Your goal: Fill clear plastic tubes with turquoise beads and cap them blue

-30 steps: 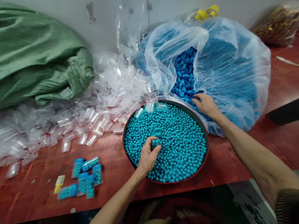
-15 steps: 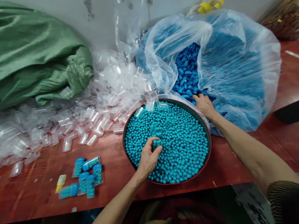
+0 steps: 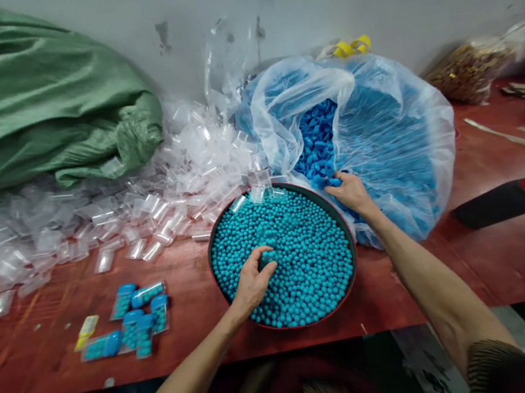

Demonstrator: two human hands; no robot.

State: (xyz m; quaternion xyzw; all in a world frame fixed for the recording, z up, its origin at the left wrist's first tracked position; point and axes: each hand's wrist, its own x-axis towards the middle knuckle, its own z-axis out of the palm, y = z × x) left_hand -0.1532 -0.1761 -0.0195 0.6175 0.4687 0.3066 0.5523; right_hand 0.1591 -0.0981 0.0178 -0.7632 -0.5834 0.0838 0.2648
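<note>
The left hand (image 3: 252,281) rests in the round tray (image 3: 343,226) of turquoise beads (image 3: 305,263), fingers curled loosely down into the heap with the thumb and forefinger closed on something small among the beads (what exactly cannot be told, since it is buried). The right hand (image 3: 351,193) is at the far right rim of the tray, at the mouth of the clear plastic bag (image 3: 408,130), fingertips pinched on a blue cap (image 3: 334,181) from the mass of blue caps (image 3: 316,139) inside. The tray sits on the red-brown table (image 3: 506,255), touching the bag. Left of it lie several filled vials (image 3: 134,317) with blue caps, and behind them a spread of empty clear vials (image 3: 142,204) runs up to a green sack (image 3: 22,103). A dark flask (image 3: 517,199) lies on its side to the right
</note>
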